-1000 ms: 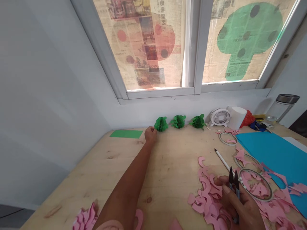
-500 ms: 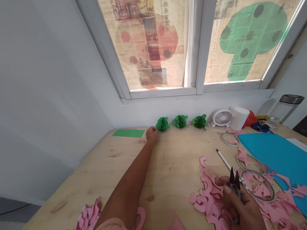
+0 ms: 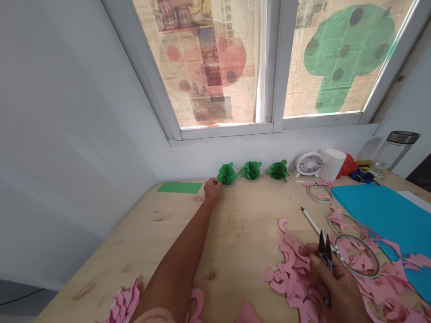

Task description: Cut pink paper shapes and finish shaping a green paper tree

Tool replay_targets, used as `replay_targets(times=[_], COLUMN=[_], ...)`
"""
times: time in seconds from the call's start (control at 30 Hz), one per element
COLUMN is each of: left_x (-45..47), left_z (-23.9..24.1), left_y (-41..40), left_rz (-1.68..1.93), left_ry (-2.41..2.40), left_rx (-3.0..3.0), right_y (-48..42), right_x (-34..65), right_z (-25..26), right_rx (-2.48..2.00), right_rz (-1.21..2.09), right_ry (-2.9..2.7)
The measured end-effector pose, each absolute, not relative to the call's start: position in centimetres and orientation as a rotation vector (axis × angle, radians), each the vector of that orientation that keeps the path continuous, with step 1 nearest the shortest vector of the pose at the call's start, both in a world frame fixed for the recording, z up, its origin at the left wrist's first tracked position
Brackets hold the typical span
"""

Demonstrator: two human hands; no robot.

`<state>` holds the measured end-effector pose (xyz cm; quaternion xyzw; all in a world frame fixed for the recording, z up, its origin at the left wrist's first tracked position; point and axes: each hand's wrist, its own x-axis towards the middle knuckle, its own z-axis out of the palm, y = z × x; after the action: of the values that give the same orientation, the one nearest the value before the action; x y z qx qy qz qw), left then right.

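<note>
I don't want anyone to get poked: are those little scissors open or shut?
Open. The little scissors in the right hand show two dark blades standing apart, with a gap between them.

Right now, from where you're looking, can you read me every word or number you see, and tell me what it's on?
"的希 … 光": big characters running down the left window's newspaper; the middle ones are too blurred to be sure.
Small print on that newspaper: too small to read.
Print on the right window's newspaper: too small and blurred.
Fan and bottle: no words I can make out.
</note>
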<state>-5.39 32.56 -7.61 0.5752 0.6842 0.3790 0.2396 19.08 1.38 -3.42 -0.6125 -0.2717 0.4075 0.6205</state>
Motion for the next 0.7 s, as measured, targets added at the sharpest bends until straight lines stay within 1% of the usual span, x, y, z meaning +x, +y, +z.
replay_targets(times=[0.2,0.4,0.7], left_x=[-5.0,-4.0,-3.4], left_z=[-6.6,-4.5,0.8], left_y=[29.8,24.5,12.6], left_rz=[1.045,1.119,1.124], left_ry=[1.793,1.633,1.361], left_rx=[1.565,1.550,1.550], right_y=[1.5,1.4,1.5], right_x=[18.9,19.0,19.2], right_z=[-3.8,-3.6,-4.5], right_rx=[-1.355,-1.371,-1.462], right_rz=[0.936,0.921,0.825], right_ry=[-0.584,-0.674,-1.232])
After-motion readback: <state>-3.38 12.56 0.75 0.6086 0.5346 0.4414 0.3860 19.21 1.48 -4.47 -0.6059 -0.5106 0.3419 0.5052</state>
